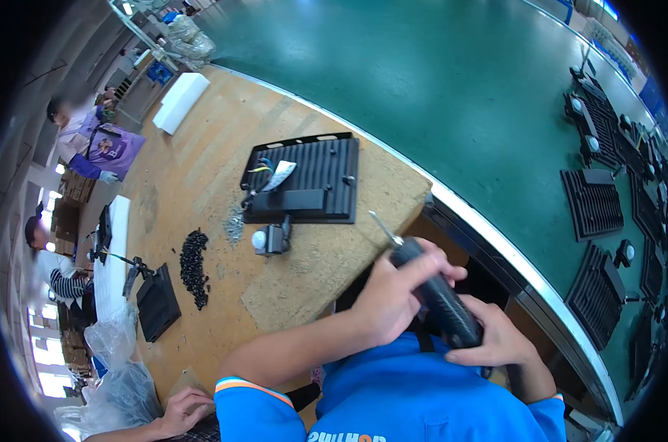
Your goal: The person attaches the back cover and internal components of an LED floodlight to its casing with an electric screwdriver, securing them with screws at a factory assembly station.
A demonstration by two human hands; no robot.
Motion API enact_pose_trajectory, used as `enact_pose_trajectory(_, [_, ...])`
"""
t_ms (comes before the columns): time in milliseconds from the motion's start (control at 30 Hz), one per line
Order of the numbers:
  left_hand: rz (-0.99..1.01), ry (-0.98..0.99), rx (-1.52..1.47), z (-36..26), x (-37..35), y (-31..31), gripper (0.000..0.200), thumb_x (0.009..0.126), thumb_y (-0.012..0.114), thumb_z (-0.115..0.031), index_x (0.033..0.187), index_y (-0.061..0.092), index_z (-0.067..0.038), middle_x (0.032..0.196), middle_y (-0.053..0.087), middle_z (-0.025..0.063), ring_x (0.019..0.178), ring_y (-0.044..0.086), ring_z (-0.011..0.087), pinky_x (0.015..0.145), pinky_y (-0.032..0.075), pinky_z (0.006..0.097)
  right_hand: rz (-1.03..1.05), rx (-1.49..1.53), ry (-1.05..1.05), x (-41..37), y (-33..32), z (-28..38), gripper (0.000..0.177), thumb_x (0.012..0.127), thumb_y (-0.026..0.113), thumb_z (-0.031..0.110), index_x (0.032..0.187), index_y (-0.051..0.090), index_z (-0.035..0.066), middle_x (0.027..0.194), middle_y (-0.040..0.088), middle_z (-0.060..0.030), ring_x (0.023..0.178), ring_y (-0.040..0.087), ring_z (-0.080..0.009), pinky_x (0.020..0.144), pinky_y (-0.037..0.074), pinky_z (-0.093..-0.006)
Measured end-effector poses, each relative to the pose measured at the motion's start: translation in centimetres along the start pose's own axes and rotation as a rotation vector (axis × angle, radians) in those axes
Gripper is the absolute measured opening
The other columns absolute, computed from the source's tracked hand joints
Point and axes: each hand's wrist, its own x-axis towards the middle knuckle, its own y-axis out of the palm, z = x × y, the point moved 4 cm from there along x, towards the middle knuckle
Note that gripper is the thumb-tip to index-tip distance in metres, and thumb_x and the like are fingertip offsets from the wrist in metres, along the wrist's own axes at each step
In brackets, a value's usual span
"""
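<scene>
My left hand [400,287] is closed around the front part of a black electric screwdriver [446,306]. The fingers of my right hand [496,335] grip its rear end. Its metal bit points up and to the left, toward the bench corner and touching nothing. Beyond it, a black finned floodlight housing [338,173] lies on the brown board, with loose wires and a white tag [280,176] on top. A sensor with a white dome [272,239] sticks out from its near side. Left of it lie a pile of silver screws [234,225] and a pile of small black parts [194,269].
A green conveyor belt [422,81] with a metal edge runs behind and right, carrying several floodlights [593,202]. Another floodlight [158,302], white foam [181,102] and plastic film [120,383] are at left. Another person's hand [183,412] rests at lower left; two people stand opposite.
</scene>
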Motion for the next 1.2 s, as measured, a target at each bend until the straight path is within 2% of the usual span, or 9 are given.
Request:
enact_pose_trajectory(33, [-0.052, 0.053, -0.040, -0.5, 0.3, 0.3, 0.010, 0.088, 0.055, -0.013, 0.094, 0.048, -0.009, 0.082, 0.057, 0.0106, 0.087, 0.059, 0.0266, 0.085, 0.047, 0.0439, -0.040, -0.057, -0.070, 0.6, 0.4, 0.7, 0.073, 0.066, 0.080, 0.023, 0.125, 0.043, 0.001, 0.093, 0.062, -0.0113, 0.086, 0.062, -0.0197, 0.078, 0.047, -0.0311])
enact_pose_trajectory(167, [-0.044, 0.265, -0.006, -3.5, -0.5, 0.5, 0.007, 0.086, 0.052, -0.016, 0.086, 0.046, -0.012, 0.073, 0.049, 0.0029, 0.074, 0.053, 0.0177, 0.082, 0.046, 0.0429, -0.281, -0.339, -0.249, 0.6, 0.1, 2.6, 0.067, 0.065, 0.079, 0.020, 0.120, 0.046, 0.003, 0.093, 0.059, -0.0148, 0.088, 0.060, -0.0301, 0.079, 0.046, -0.0364])
enact_pose_trajectory(333, [0.124, 0.428, -0.029, -6.7, -2.9, -0.6, 0.010, 0.083, 0.050, -0.016, 0.083, 0.041, -0.013, 0.065, 0.036, -0.0014, 0.064, 0.041, 0.0125, 0.077, 0.040, 0.0353, -0.389, -0.442, -0.525, 0.0, 0.5, 2.0, 0.052, 0.065, 0.077, 0.015, 0.111, 0.054, 0.005, 0.087, 0.058, -0.0094, 0.081, 0.058, -0.0247, 0.080, 0.042, -0.0360])
enact_pose_trajectory(533, [0.227, 0.470, 0.010, -7.0, -3.5, -1.2, 0.015, 0.079, 0.054, -0.012, 0.082, 0.040, -0.012, 0.066, 0.043, 0.0002, 0.061, 0.046, 0.0125, 0.072, 0.040, 0.0338, -0.367, -0.441, -0.653, 0.7, 1.5, 2.0, 0.055, 0.063, 0.077, 0.014, 0.112, 0.054, 0.005, 0.081, 0.057, -0.0064, 0.075, 0.057, -0.0234, 0.071, 0.041, -0.0340])
enact_pose_trajectory(700, [0.278, 0.474, 0.005, -6.7, -3.6, -1.4, 0.013, 0.077, 0.052, -0.018, 0.084, 0.042, -0.014, 0.064, 0.046, 0.0014, 0.059, 0.049, 0.0146, 0.070, 0.041, 0.0354, -0.327, -0.467, -0.635, 0.4, 1.6, 1.8, 0.052, 0.063, 0.078, 0.015, 0.109, 0.056, 0.006, 0.085, 0.059, -0.0072, 0.076, 0.058, -0.0237, 0.070, 0.042, -0.0339])
enact_pose_trajectory(800, [0.218, 0.424, -0.089, -5.8, -2.9, -1.4, 0.014, 0.073, 0.054, -0.015, 0.081, 0.043, -0.012, 0.062, 0.043, 0.0025, 0.056, 0.040, 0.0158, 0.061, 0.036, 0.0341, -0.304, -0.457, -0.611, 0.6, 1.4, 1.8, 0.051, 0.059, 0.080, 0.016, 0.105, 0.058, 0.005, 0.084, 0.060, -0.0078, 0.074, 0.058, -0.0251, 0.069, 0.045, -0.0345])
enact_pose_trajectory(933, [0.063, 0.424, -0.086, -4.6, -2.2, -1.9, 0.013, 0.076, 0.054, -0.016, 0.085, 0.047, -0.011, 0.066, 0.050, 0.0073, 0.064, 0.051, 0.0222, 0.075, 0.044, 0.0412, -0.335, -0.369, -0.440, 0.3, 0.9, -0.4, 0.054, 0.052, 0.083, 0.017, 0.098, 0.058, 0.004, 0.083, 0.060, -0.0110, 0.071, 0.058, -0.0244, 0.067, 0.046, -0.0323])
enact_pose_trajectory(1167, [0.016, 0.417, -0.169, -4.2, -2.3, -2.7, 0.013, 0.079, 0.054, -0.012, 0.089, 0.046, -0.009, 0.068, 0.052, 0.0090, 0.067, 0.053, 0.0233, 0.072, 0.045, 0.0400, -0.351, -0.262, -0.186, 0.2, 1.5, -0.5, 0.053, 0.050, 0.081, 0.014, 0.096, 0.056, 0.004, 0.085, 0.058, -0.0114, 0.075, 0.057, -0.0196, 0.072, 0.045, -0.0295])
enact_pose_trajectory(1200, [0.009, 0.434, -0.171, -4.2, -2.3, -2.8, 0.013, 0.079, 0.054, -0.012, 0.089, 0.046, -0.009, 0.068, 0.052, 0.0090, 0.067, 0.053, 0.0233, 0.072, 0.045, 0.0400, -0.326, -0.279, -0.206, 0.5, 1.8, 0.0, 0.062, 0.051, 0.081, 0.015, 0.104, 0.052, 0.002, 0.091, 0.058, -0.0135, 0.082, 0.057, -0.0224, 0.077, 0.045, -0.0310])
